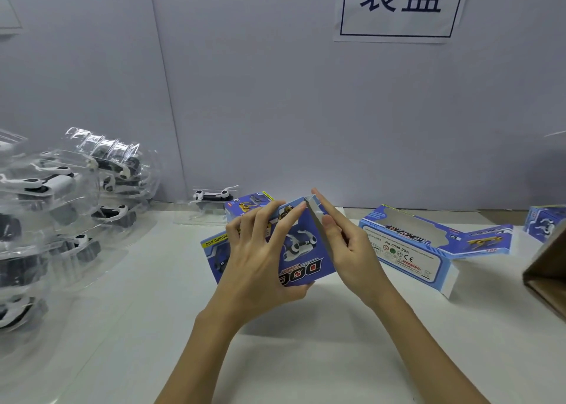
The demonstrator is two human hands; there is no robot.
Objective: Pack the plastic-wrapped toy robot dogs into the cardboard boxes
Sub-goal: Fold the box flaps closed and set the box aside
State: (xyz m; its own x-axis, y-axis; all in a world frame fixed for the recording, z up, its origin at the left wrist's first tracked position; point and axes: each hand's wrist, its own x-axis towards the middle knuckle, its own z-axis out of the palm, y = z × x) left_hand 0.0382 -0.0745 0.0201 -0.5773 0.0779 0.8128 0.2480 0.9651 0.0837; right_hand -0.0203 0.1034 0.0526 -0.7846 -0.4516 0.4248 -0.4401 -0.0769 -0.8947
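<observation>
The left hand is gripping a blue cardboard toy box printed with "DOG", fingers spread and curled over its upper face and the thumb underneath at its near edge. The right hand is lying flat, fingers straight and together, pressing against the box's right end flap. The box is being held just above the white table, tilted, its long axis running from lower left to upper right, with the flap end pointing away toward the wall and the printing facing the camera upside down. Just behind this box, a single plastic-wrapped toy robot dog is lying at the foot of the wall, its long axis running left to right. To the right of the held box, a second blue box is lying open on the table, end flaps spread. Farther right of it, a brown carton is cutting into the frame edge, with another blue box behind it. Well to the left of the held box, a heap of clear blister-packed robot dogs is piling up. A paper sign is hanging on the wall above.
</observation>
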